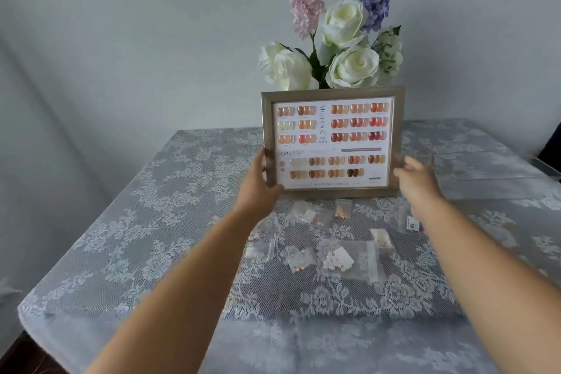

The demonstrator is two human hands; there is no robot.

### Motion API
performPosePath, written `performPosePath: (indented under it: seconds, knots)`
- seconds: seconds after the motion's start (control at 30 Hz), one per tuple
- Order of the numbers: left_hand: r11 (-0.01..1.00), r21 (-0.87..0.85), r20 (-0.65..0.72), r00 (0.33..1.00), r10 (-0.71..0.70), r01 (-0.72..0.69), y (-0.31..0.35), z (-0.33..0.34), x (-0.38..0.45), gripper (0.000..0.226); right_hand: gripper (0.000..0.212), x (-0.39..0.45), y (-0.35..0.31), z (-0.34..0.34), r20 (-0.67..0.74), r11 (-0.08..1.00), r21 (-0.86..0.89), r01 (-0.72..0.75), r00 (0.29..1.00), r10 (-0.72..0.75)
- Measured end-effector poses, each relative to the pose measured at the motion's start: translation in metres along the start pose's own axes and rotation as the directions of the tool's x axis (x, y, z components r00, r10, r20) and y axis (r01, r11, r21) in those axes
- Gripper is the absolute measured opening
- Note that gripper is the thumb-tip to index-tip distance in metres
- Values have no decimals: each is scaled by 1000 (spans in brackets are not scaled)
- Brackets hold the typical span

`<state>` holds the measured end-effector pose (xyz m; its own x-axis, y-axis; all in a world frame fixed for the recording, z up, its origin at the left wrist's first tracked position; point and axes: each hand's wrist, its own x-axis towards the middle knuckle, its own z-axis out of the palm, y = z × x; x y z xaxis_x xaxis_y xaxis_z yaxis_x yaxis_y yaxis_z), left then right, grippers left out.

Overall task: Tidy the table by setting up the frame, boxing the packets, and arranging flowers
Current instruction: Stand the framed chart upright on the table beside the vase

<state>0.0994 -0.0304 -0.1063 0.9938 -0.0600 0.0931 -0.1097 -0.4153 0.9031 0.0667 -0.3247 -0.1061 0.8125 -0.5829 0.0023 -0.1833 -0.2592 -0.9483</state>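
A silver picture frame (332,91) with a nail-colour chart stands upright in the middle of the table. My left hand (258,182) grips its lower left edge, thumb on the front. My right hand (417,177) is at the lower right edge, blurred, so its hold is unclear. Behind the frame rise artificial flowers (343,39): white roses with pink and purple stems. Whatever holds them is hidden by the frame. Several small clear packets (343,258) lie scattered on the cloth in front of the frame.
A grey lace tablecloth (158,222) covers the table. A dark object (551,149) shows at the right edge, cut off by the view. A plain wall stands close behind the table. The table's left edge drops off near the lower left corner.
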Motion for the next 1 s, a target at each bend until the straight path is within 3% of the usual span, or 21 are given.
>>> performPosePath:
  seconds: [0.13,0.53,0.7,0.83,1.0]
  knots:
    - [995,-100,32,1000,1,2,-5,0,1,95,35,6,11,9,-5,998,-30,49,999,-49]
    - [974,-200,-56,991,-119,106,5,8,-5,85,45,1,10,3,-23,992,-26,126,992,-126]
    - [974,-211,-93,990,-107,85,-2,-7,-4,79,48,-14,6,14,-55,987,136,81,996,-74]
    - [961,-262,-128,984,-121,84,-17,-34,-3,78,50,-22,-2,36,29,972,231,30,999,-38]
    - [938,-339,-240,958,-158,70,-40,-78,-5,80,49,-31,-16,76,144,965,252,74,983,-113]
